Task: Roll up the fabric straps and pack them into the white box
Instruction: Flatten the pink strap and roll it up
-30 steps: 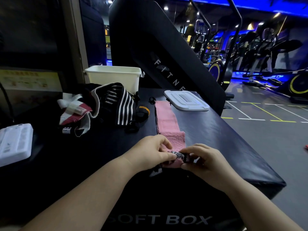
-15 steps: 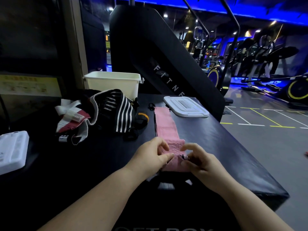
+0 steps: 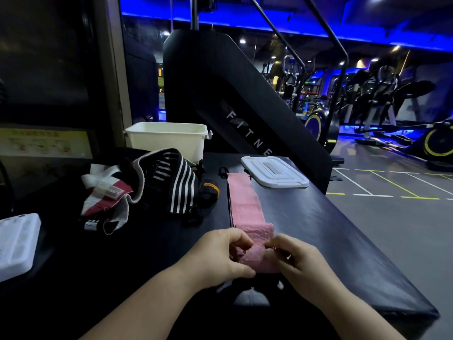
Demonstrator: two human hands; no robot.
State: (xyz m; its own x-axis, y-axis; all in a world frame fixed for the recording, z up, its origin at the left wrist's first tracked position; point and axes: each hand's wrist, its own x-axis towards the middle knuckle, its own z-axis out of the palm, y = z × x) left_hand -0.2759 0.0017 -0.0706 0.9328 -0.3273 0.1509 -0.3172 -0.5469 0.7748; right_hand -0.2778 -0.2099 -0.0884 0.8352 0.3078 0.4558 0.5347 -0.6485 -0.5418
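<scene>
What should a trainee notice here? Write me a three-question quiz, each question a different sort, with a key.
1. True or false: the white box stands open, its lid lying apart on the black pad.
2. What colour is the strap that the left hand and right hand hold? A green, B pink, C yellow.
3. Fill in: the heap of other straps lies to that strap's ____ side.
Key: 1 true; 2 B; 3 left.
</scene>
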